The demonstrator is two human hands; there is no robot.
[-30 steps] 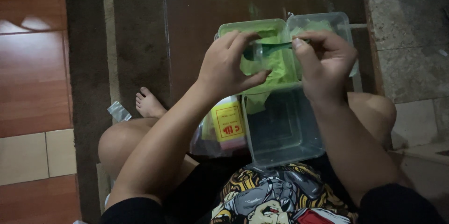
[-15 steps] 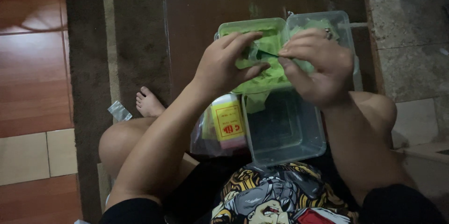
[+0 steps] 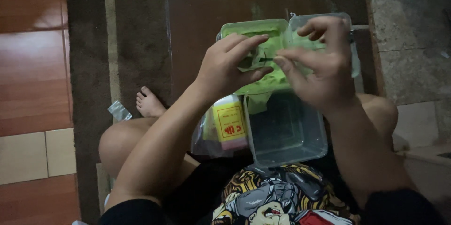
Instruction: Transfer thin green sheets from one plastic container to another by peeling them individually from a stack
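Observation:
I sit cross-legged on the floor with a clear plastic container [image 3: 286,133] on my lap. My left hand [image 3: 230,67] and my right hand [image 3: 322,67] are both raised over it, pinching a green leaf-like sheet [image 3: 263,84] between fingers and thumbs. A thin dark stick lies between the two hands at the sheet. Behind the hands stands a clear tray holding green sheets [image 3: 249,30], with a second clear tray [image 3: 350,42] beside it, partly hidden by my right hand.
A clear bag with a yellow and pink packet [image 3: 229,124] rests against my left thigh. A low dark wooden board [image 3: 206,23] lies under the trays on a brown rug [image 3: 89,65]. A small clear wrapper [image 3: 118,111] lies near my bare foot [image 3: 149,104]. Grey tiles are at the right.
My right hand has risen and turned, its fingers now spread higher over the trays. The left hand still pinches the green sheet, and the hands have drawn closer together.

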